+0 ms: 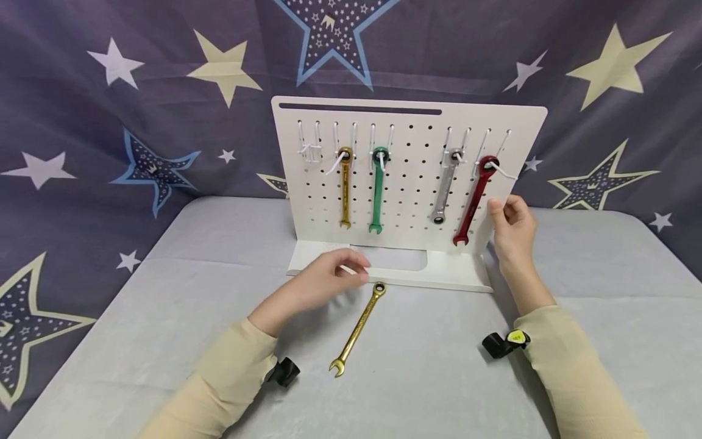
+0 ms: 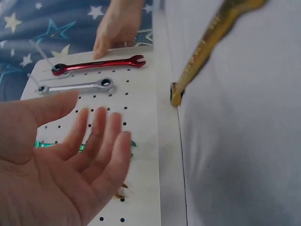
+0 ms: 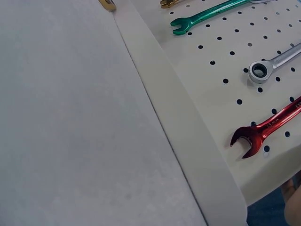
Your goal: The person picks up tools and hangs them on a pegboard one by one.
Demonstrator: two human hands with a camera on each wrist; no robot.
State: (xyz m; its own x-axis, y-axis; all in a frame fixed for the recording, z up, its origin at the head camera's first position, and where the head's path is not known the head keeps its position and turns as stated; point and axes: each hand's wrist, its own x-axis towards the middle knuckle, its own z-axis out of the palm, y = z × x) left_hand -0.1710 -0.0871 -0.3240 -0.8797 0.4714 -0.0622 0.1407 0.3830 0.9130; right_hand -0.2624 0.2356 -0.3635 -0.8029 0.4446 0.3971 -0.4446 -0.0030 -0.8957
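A white pegboard (image 1: 408, 213) stands upright on its base, and my right hand (image 1: 515, 235) grips its right edge, thumb at the front. My left hand (image 1: 329, 274) hovers over the front of the base with loosely bent fingers and nothing in them; its palm shows in the left wrist view. A gold combination wrench (image 1: 359, 326) lies on the table, ring end near the base and just right of my left fingertips. On the board hang a darker gold wrench (image 1: 345, 189), a green wrench (image 1: 378, 192), a silver wrench (image 1: 446, 186) and a red wrench (image 1: 473, 204).
At the board's upper left, a white wire hook (image 1: 311, 152) carries no wrench. A grey cloth covers the table (image 1: 428, 366). Behind the board hangs a dark curtain (image 1: 230, 122) with stars. Both wrists wear small black cameras.
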